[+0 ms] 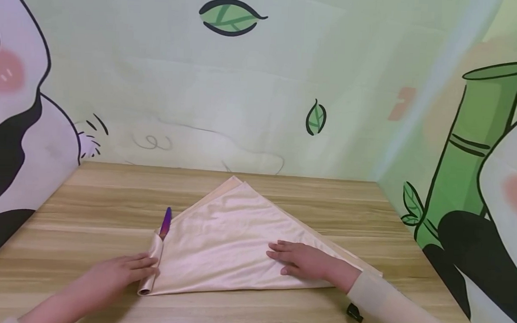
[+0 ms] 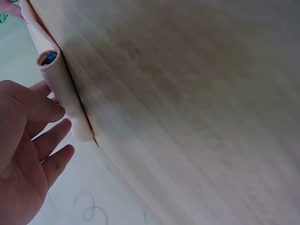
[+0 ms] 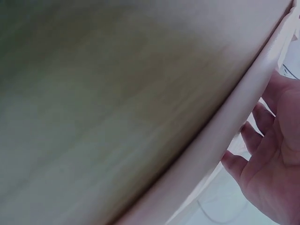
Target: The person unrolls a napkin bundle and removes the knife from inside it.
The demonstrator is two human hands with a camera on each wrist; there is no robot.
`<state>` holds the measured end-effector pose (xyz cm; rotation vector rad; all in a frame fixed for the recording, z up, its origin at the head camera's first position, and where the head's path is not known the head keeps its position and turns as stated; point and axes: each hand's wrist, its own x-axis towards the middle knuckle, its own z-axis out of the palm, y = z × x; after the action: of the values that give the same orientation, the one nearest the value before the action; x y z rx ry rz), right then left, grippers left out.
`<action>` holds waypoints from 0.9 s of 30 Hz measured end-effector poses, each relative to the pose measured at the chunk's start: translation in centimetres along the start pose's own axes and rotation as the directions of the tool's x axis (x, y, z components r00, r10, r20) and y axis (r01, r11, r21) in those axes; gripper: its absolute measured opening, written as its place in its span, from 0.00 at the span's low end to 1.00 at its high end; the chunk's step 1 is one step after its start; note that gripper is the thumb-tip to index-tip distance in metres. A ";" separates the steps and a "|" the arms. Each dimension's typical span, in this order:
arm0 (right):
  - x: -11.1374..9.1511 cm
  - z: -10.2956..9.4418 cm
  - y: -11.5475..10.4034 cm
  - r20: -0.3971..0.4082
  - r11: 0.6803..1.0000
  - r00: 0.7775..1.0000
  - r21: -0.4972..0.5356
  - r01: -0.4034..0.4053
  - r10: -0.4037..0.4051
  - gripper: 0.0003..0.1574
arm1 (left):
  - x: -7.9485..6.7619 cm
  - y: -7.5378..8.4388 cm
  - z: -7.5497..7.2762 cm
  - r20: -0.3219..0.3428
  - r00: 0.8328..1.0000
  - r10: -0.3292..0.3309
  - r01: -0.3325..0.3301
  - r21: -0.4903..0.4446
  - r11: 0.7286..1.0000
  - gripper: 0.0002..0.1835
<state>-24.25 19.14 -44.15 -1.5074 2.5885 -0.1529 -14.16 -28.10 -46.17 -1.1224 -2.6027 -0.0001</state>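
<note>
A pale pink satiny napkin (image 1: 221, 245) lies on the table, folded into a triangle with its peak pointing away. Its left corner is wound into a narrow roll (image 1: 151, 267). Out of the roll's far end sticks the tip of a purple-and-orange table knife (image 1: 166, 222); the rest is wrapped from sight. Something blue shows inside the roll's near end (image 2: 48, 57) in the left wrist view. The fingers of my left hand (image 1: 122, 272) touch the roll from its left side, extended. My right hand (image 1: 304, 261) rests with spread fingers on the napkin's right half.
The wooden table (image 1: 90, 198) reaches back to a printed backdrop (image 1: 158, 82) with pandas, leaves and bamboo. A small black object (image 1: 354, 312) lies near the right sleeve (image 1: 390, 299), in front of the napkin's right end.
</note>
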 end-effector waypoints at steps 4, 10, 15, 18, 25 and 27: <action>-0.2 0.1 0.0 0.019 1.000 1.000 -0.001 -0.008 0.008 0.32 | -0.6 0.0 -0.3 0.020 0.999 -0.038 0.038 -0.007 0.999 0.27; -0.6 0.6 -0.1 0.085 0.997 0.994 -0.041 -0.068 0.071 0.33 | -0.1 0.4 -0.4 -0.003 1.000 -0.001 0.002 0.036 0.999 0.25; -0.6 0.7 -0.3 0.088 0.996 0.993 -0.046 -0.079 0.083 0.33 | 1.1 1.1 -0.4 0.091 0.996 -0.001 -0.001 0.023 1.000 0.22; -0.6 0.6 -0.4 0.095 0.995 0.991 -0.025 -0.096 0.098 0.33 | 1.3 1.1 -0.4 0.155 0.987 -0.034 0.031 0.022 0.999 0.20; -0.6 0.4 -0.6 0.103 0.994 0.988 -0.016 -0.113 0.114 0.33 | 0.2 0.2 -0.2 0.095 0.995 -0.030 0.025 0.058 0.998 0.19; -0.6 0.3 -0.6 0.102 0.993 0.988 -0.020 -0.112 0.114 0.33 | -0.1 0.1 -0.2 0.070 0.997 -0.042 0.038 0.064 0.997 0.20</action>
<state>-23.41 19.33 -44.32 -1.3309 2.5892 -0.0431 -13.99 -28.16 -45.98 -1.0671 -2.6674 0.1142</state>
